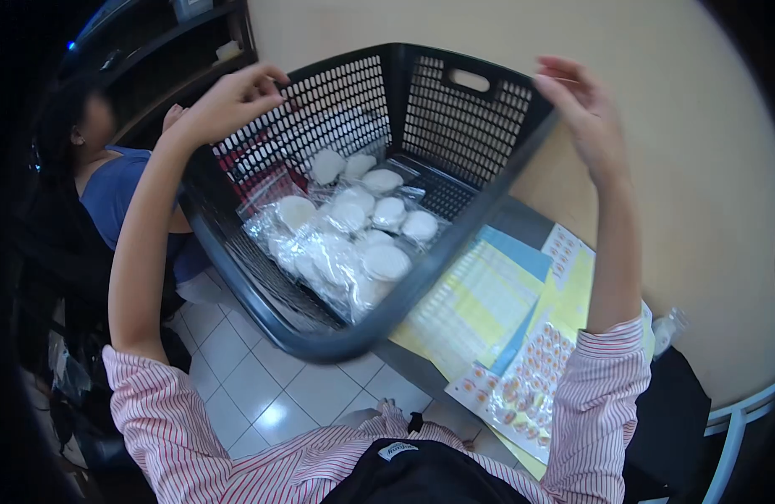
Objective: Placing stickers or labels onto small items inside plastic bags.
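Observation:
A black plastic basket (450, 256) with latticed sides is tilted in front of me. Inside it lie several clear plastic bags of round white pads (350, 210). At the far left rim, my left hand (236, 102) has its fingers curled and its thumb against the edge, closed on the basket. My right hand (585, 118) is at the far right corner, thumb and bent fingers about the rim; slight blur softens its fingertips. The basket's underside is hidden.
Right of the basket, a table bears yellow and blue sheets (480, 294) and printed sticker sheets (534, 378). A person in a blue top (123, 189) sits at the left by dark shelves (165, 50). White floor tiles (266, 395) show below; a pale wall (656, 101) stands behind.

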Demonstrator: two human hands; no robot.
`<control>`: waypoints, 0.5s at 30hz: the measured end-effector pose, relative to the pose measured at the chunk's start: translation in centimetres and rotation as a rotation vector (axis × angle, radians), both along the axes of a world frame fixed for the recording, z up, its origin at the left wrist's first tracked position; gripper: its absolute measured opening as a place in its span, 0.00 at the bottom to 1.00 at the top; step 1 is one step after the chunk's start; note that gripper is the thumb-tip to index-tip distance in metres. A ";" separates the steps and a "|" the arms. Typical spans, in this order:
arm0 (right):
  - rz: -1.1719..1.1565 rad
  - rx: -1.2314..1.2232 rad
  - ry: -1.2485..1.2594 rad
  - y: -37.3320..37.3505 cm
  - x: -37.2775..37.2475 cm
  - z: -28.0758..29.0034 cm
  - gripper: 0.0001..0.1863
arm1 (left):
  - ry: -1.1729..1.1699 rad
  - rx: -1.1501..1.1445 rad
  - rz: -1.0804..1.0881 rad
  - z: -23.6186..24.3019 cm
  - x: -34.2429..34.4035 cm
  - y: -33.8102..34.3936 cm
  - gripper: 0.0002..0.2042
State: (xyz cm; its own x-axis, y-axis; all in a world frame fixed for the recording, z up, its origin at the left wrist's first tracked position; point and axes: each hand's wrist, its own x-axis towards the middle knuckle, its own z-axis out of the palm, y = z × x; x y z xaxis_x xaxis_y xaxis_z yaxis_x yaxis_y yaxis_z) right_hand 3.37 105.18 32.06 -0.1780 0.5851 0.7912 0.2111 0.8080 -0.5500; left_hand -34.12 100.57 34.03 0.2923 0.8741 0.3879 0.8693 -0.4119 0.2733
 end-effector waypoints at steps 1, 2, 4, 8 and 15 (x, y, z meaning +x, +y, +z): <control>0.048 -0.050 -0.050 0.3 -2.4 0.3 0.16 | 0.113 -0.092 0.003 -0.1 -0.2 1.5 0.12; 0.096 -0.041 -0.117 0.4 -4.9 0.4 0.16 | 0.212 -0.135 0.018 -0.3 -0.6 2.8 0.13; 0.130 0.031 -0.325 0.2 -8.9 0.3 0.15 | 0.396 -0.246 0.064 -1.2 -2.0 6.1 0.14; 0.219 0.013 -0.766 1.0 -10.5 -0.8 0.16 | 0.728 -0.714 0.330 -3.0 -4.0 11.0 0.15; 0.174 -0.259 -0.724 1.7 -8.8 -1.2 0.18 | 1.306 -0.440 -0.289 -11.9 -6.0 11.8 0.39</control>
State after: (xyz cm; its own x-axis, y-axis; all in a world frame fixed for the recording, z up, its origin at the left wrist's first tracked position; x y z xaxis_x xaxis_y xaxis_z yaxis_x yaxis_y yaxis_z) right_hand -5.47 106.91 30.82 -0.7029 0.6514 0.2858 0.4709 0.7273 -0.4993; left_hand -40.12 112.41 22.09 0.4117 0.6994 -0.5843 0.4935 -0.7101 -0.5022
